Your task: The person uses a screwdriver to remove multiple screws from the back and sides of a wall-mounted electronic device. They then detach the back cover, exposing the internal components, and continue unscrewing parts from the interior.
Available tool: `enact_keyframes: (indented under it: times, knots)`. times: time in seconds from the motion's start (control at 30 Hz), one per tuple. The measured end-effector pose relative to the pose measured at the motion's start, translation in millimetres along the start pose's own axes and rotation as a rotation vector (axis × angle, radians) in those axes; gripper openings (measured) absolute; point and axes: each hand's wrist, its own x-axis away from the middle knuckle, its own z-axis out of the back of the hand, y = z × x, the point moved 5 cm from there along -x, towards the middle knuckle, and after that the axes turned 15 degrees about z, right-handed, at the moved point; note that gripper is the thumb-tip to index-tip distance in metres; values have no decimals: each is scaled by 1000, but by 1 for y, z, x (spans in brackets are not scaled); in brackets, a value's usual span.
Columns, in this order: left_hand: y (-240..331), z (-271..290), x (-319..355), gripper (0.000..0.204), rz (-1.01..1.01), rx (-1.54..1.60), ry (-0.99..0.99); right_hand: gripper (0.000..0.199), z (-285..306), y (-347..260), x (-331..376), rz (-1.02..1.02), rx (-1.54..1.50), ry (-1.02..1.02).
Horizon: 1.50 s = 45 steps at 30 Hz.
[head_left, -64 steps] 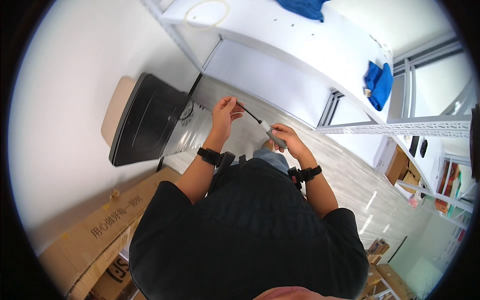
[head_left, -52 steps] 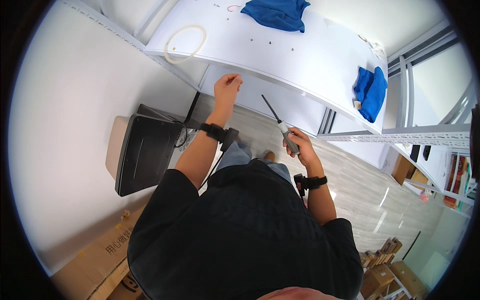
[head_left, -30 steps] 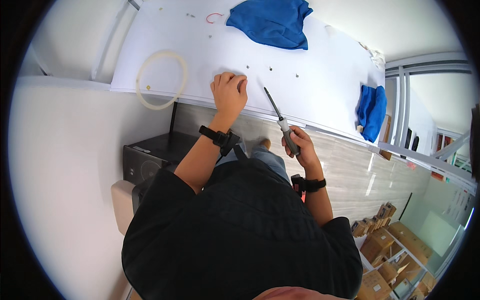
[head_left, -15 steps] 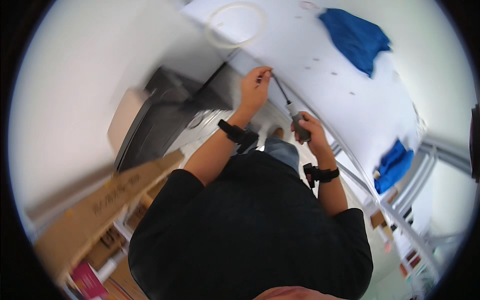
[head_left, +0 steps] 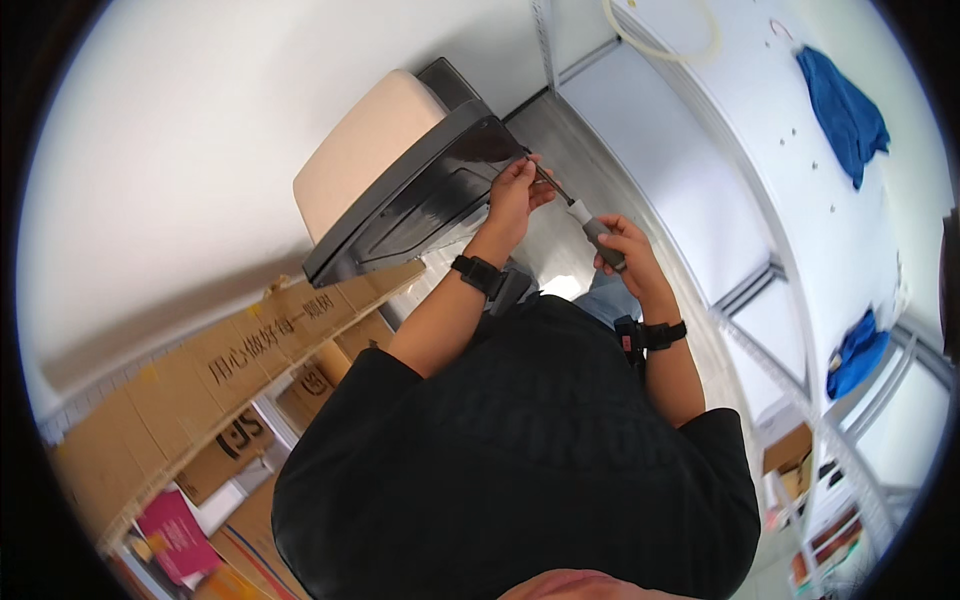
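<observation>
My right hand [head_left: 630, 255] grips a screwdriver [head_left: 602, 242] by its grey handle, with a pale collar and a dark shaft pointing up and left. The fingers of my left hand [head_left: 517, 195] close around the shaft near its tip; whether a small screw is there too is hidden. That tip meets or nearly meets the upper right end of a glossy black shell [head_left: 430, 195], which looks like the underside of a chair. A beige padded panel [head_left: 372, 140] is on its far side, facing the wall.
A white table [head_left: 765, 120] runs along the right, bearing a pale hoop [head_left: 690, 50], small dark pieces [head_left: 815, 166] and blue cloths [head_left: 845, 115], [head_left: 858, 355]. Cardboard boxes [head_left: 200, 385] and a magenta packet [head_left: 178, 535] stand at lower left. Metal framing [head_left: 860, 480] is at lower right.
My view has swung left, toward the chair-like piece. The screwdriver and both hands have gone from beside the table edge to the black shell, the tip now at its end.
</observation>
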Motion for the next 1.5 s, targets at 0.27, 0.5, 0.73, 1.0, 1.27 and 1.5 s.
enact_keyframes:
  times: [0.27, 0.5, 0.73, 1.0, 1.27, 1.5]
  knots:
    - [13, 16, 11, 22, 114, -93, -67, 33, -40, 22, 22, 56, -177, 185]
    - [17, 19, 8, 22, 63, -87, -24, 33, -49, 23, 19, 59, -214, 176]
    - [15, 16, 7, 19, 20, -62, -14, 33, -46, 24, 18, 53, -276, 121]
    - [14, 17, 10, 19, 24, -54, 6, 31, -44, 26, 15, 51, -283, 111]
    - [14, 18, 8, 17, 28, -46, 24, 29, -44, 21, 14, 80, -145, 127]
    - [9, 13, 7, 15, 46, -74, 54, 35, -43, 15, 10, 191, 104, 104]
